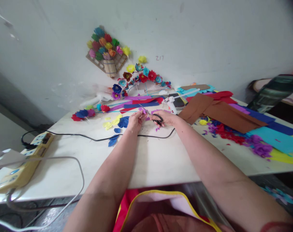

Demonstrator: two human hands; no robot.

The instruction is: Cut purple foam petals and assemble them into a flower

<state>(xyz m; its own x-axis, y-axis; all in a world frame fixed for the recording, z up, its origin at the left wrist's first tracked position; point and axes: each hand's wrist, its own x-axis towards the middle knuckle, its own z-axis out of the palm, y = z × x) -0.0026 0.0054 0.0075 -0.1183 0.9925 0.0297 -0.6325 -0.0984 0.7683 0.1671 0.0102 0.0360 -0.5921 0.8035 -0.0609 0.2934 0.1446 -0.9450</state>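
Red cloth (128, 198) with yellow edging — nearest camera. Right hand (166, 118): grip clamped on black-handled scissors (158, 119) over the bench (161, 164); blades point away and leftward, long axis slanting. Left hand (136, 121): fingertips together on purple paper (142, 110) at the blades. Black cable (95, 140) passes beneath left forearm (116, 158); blue petals (123, 122) beside left hand, glue gun (170, 105) just beyond right. Farther: slatted holder (109, 68) — paper flowers (102, 42) inside.

The white table (161, 161) bears 1 power strip (28, 169), brown sheets (235, 117).
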